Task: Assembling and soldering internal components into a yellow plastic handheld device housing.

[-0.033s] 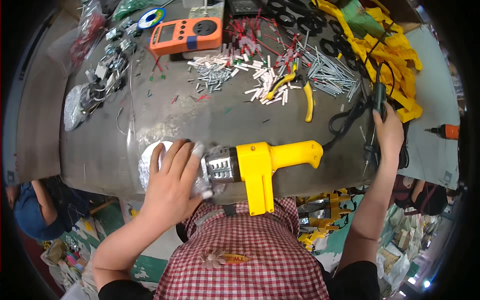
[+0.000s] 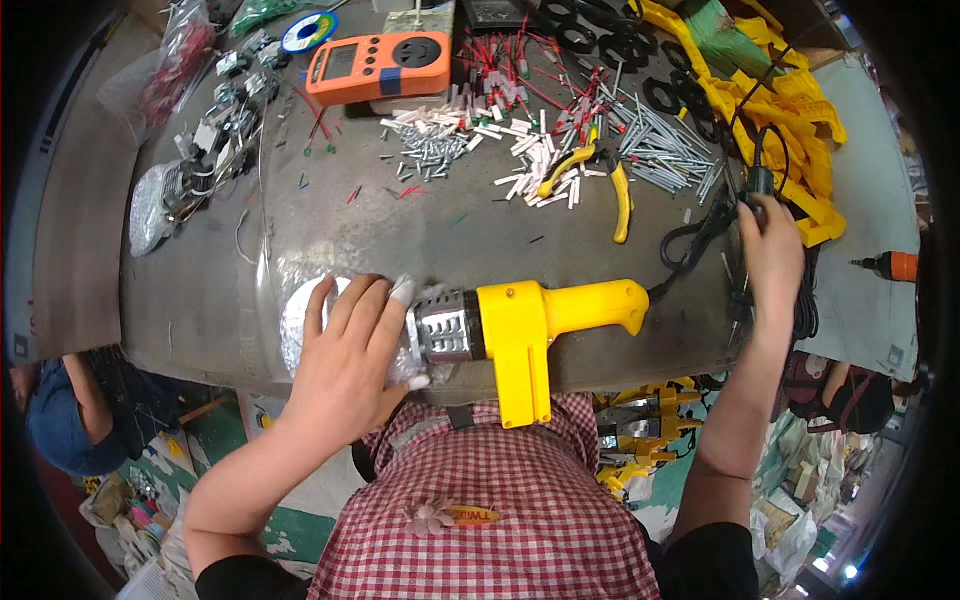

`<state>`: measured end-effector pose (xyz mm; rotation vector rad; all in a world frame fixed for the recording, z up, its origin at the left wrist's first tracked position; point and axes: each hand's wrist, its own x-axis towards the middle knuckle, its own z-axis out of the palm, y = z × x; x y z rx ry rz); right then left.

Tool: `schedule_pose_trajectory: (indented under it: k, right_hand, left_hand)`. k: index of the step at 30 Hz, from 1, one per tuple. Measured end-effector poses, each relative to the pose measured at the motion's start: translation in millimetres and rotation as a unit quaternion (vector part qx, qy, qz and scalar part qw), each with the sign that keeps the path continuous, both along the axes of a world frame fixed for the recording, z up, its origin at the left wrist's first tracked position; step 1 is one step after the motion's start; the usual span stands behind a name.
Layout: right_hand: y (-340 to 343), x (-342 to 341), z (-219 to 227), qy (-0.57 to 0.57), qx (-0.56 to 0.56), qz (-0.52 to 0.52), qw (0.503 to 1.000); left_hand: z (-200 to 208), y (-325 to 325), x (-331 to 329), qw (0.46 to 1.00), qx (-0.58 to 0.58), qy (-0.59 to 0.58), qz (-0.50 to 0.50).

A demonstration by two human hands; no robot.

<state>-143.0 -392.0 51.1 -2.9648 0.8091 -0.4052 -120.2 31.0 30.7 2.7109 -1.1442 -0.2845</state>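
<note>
A yellow-handled tool like a heat gun (image 2: 520, 345), with a slotted metal barrel, lies across the near edge of the bench. My left hand (image 2: 350, 345) is closed over the barrel's left end, which is wrapped in clear bubble wrap (image 2: 296, 318). White coverings sit on some of its fingertips. At the right, my right hand (image 2: 772, 250) has its fingers curled round a dark corded electric screwdriver (image 2: 761, 180), its thin bit pointing toward the bench's near edge. Part of the screwdriver is hidden by the hand.
Beyond the hands lie yellow-handled pliers (image 2: 621, 200), white tubes (image 2: 535, 165), long screws (image 2: 665, 150) and short screws (image 2: 432, 145). An orange meter (image 2: 380, 68) stands farther back. Yellow housings (image 2: 800, 130) are piled at right, metal parts (image 2: 215, 140) at left. Black cable (image 2: 685, 245) coils near my right hand.
My right hand has shifted slightly away from me along the screwdriver. My left hand keeps its hold on the wrapped end.
</note>
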Motion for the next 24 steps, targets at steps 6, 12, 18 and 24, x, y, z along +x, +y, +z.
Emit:
schedule_pose_trajectory:
  k: [6,12,18,24]
  right_hand:
    - [94,65,-41,0.122,0.01,0.163,0.979]
    - [54,77,-46,0.043,0.171,0.105,0.979]
    - [65,-19,29,-0.136,0.449,0.036,0.882]
    - [113,-118,-38,-0.178,0.443,0.147,0.866]
  left_hand:
    - [3,-1,16,0.998,-0.05,-0.02,-0.031]
    - [29,-11,35,0.993,0.068,0.078,-0.051]
    - [56,-29,90,0.949,0.198,0.224,-0.096]
    - [56,-35,132,0.982,0.109,0.139,-0.071]
